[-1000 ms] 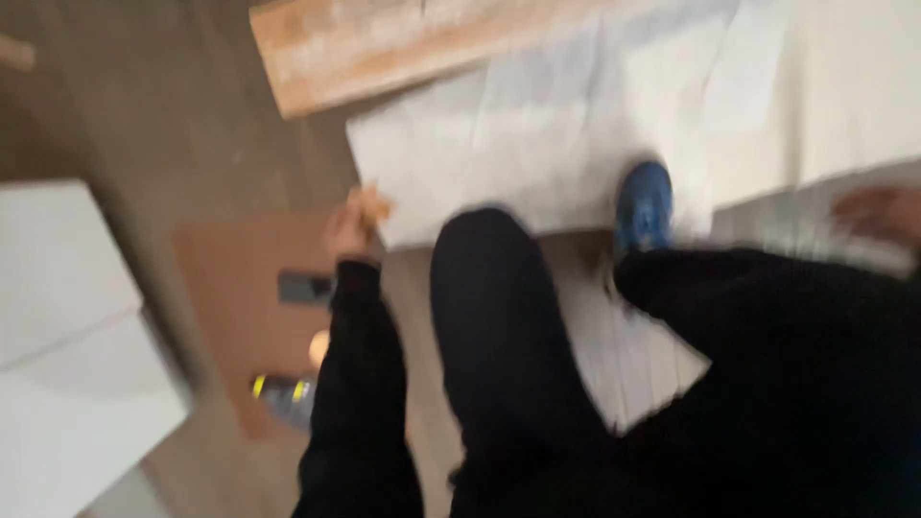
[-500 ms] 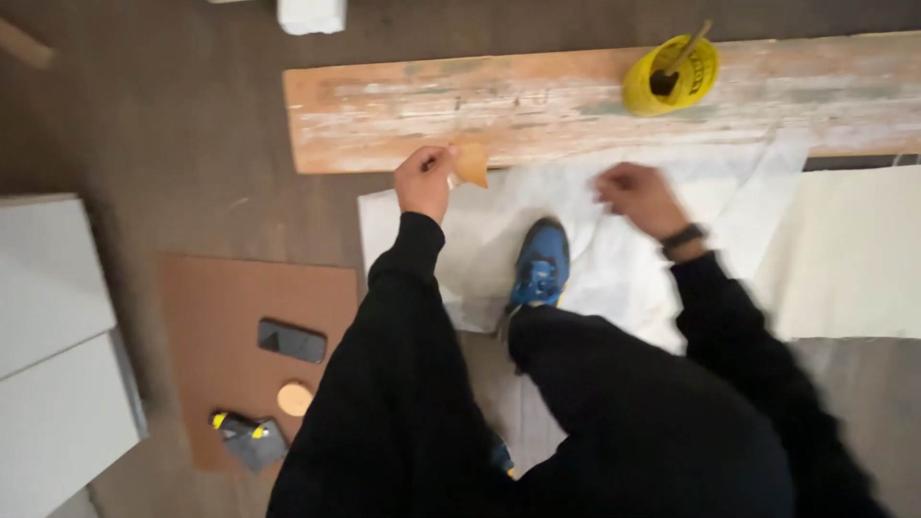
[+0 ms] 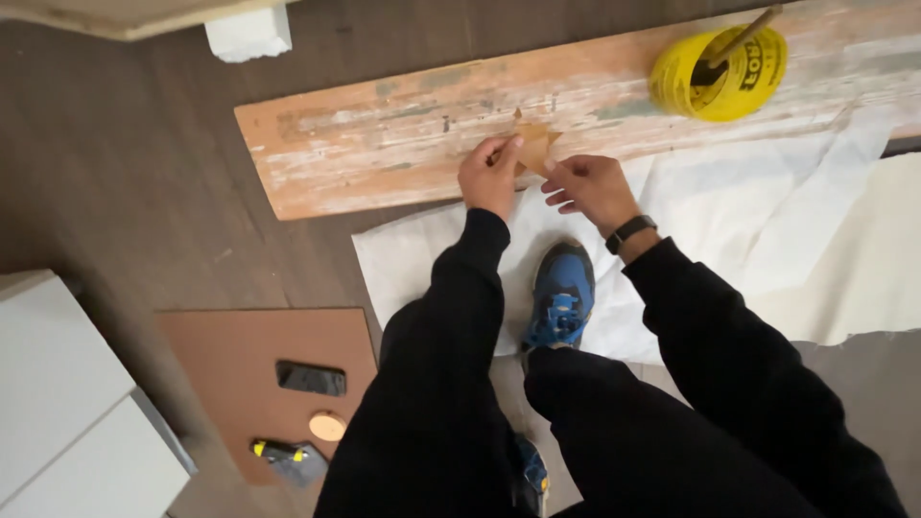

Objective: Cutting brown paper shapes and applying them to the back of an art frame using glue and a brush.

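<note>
Tan sandpaper scrap point(image 3: 533, 146), light and floppy, pinched by left hand point(image 3: 489, 177) and right hand point(image 3: 592, 189) at opposite edges, over plank's point(image 3: 384, 144) near edge.

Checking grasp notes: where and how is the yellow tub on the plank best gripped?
Grip the yellow tub around its round side wall, coming from the near side; a stick leans out of its open top, so a top grip looks awkward.

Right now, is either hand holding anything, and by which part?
Both hold a small tan piece of sandpaper over the worn plank: left hand at its lower left edge, right hand at its lower right corner.
</note>
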